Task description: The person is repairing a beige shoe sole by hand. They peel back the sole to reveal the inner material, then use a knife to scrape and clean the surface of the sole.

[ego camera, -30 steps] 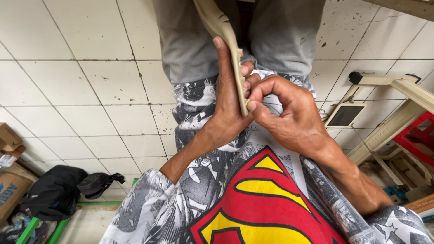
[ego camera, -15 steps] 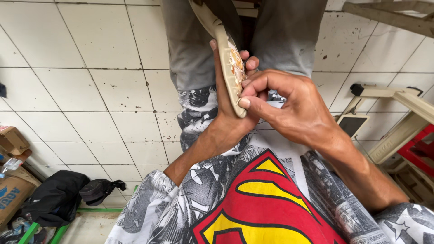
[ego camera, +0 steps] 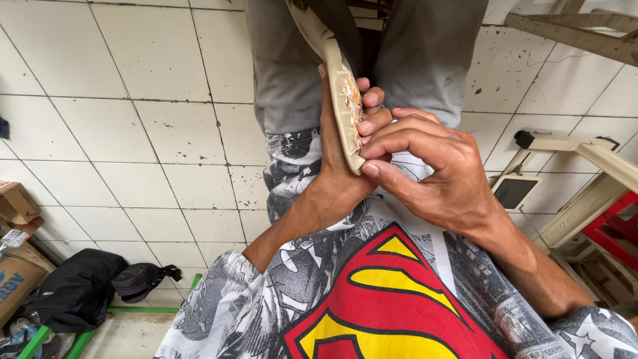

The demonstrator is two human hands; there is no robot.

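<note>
Head view: a person looks down past a printed shirt (ego camera: 372, 292) with a red-and-yellow emblem at both hands, raised in front of grey trousers (ego camera: 292, 73). The left hand (ego camera: 335, 176) is wrapped around the back of a thin, curved beige piece (ego camera: 330, 73), thumb running up its rear face and fingers (ego camera: 372, 100) curled over its front edge. The right hand (ego camera: 432, 166) pinches the piece's lower end between thumb and forefinger.

Compared with a second ago, the piece has turned slightly, so that a mottled orange-and-white patch (ego camera: 352, 100) on its inner face now shows, and the left fingers have moved forward over that face. The grip reads as a shift from holding to closer handling of that lower end.

Hard to make out: what the piece is, since its top runs out of frame and only its edge is seen. The patch is mostly covered by fingers. The right fingertips hide the exact contact point. White floor tiles (ego camera: 133, 133), a black bag (ego camera: 80, 292), cardboard boxes (ego camera: 16, 279) and wooden framing (ego camera: 585, 153) sit at the margins, cut off.
</note>
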